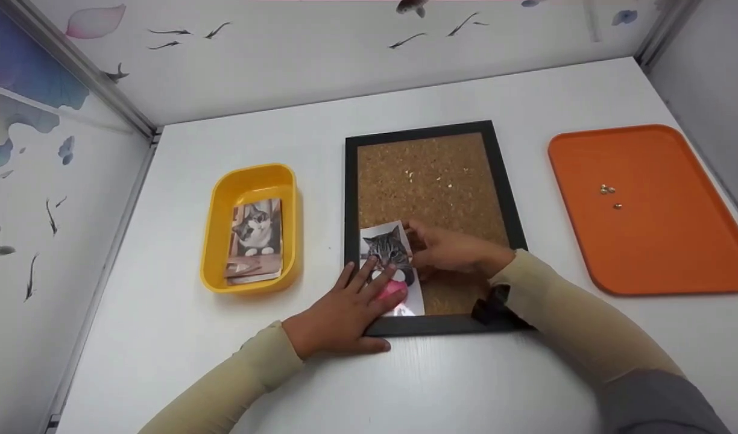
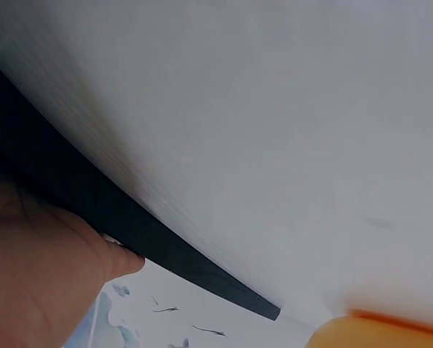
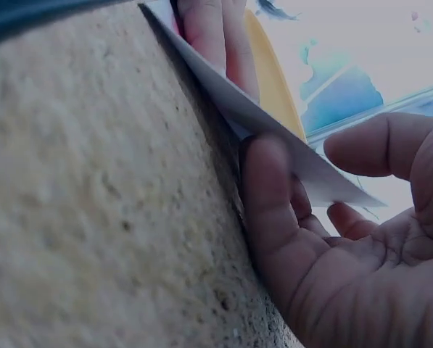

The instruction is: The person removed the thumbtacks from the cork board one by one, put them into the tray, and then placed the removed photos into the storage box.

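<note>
My left hand (image 1: pixel 360 307) lies with spread fingers over a photo of a tabby cat (image 1: pixel 382 241), on the lower left of a framed cork board (image 1: pixel 429 166). Its thumb rests by the black lower frame edge, which the left wrist view shows as a dark bar (image 2: pixel 165 235). At the photo's right edge, my right hand (image 1: pixel 453 250) holds the print between thumb and fingers. Seen from the right wrist, that edge of the photo (image 3: pixel 303 159) is tilted up off the cork (image 3: pixel 107 181), with the right fingers (image 3: pixel 270 181) beneath it.
A yellow bin (image 1: pixel 209 253) with a stack of cat photos (image 1: pixel 255 238) stands left of the board. On the right lies an orange tray (image 1: pixel 664 241) with several small gold pins (image 1: pixel 607 189). Several shiny specks (image 1: pixel 449 185) dot the upper cork. Walls enclose the white table (image 1: pixel 309 132).
</note>
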Demonstrator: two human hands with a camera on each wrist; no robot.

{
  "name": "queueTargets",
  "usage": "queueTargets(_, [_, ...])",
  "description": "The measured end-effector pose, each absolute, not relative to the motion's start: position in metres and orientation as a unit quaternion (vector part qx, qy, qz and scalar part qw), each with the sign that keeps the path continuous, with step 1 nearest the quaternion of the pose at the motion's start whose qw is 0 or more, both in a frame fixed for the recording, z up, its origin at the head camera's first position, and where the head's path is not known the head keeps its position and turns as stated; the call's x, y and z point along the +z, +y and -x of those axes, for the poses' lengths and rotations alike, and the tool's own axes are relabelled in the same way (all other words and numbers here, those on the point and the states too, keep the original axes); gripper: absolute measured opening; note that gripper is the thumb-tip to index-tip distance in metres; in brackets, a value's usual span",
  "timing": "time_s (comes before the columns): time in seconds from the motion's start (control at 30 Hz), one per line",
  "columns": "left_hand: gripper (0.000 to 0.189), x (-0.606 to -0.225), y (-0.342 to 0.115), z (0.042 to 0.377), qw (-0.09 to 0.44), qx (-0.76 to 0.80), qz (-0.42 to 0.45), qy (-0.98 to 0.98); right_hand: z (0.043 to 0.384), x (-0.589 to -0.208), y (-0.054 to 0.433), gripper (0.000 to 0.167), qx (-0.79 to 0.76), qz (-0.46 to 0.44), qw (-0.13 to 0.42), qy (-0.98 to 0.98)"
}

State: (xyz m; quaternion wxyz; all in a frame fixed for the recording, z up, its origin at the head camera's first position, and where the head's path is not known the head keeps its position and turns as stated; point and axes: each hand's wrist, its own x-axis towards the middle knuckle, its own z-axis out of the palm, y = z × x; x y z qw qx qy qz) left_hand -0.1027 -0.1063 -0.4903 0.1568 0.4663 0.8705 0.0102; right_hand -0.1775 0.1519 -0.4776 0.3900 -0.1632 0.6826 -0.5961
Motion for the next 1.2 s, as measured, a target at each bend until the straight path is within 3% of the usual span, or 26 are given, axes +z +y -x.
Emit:
queueTargets(0.3, [0.086,-0.490,-0.107,0.103,0.157,0.011,-0.465,0.871,0.179,-0.478,0.153,0.056,-0.603,0.158,0.396,0.674])
queueTargets(0.83, [0.087,-0.492,-0.106,0.104,0.155,0.008,-0.466,0.871,0.181,-0.482,0.154,0.064,-0.576,0.190,0.381,0.698])
queueTargets(1.2, [0.085,-0.475,-0.108,0.105,0.185,0.046,-0.447,0.874,0.182,-0.485,0.155,0.073,-0.588,0.174,0.390,0.687])
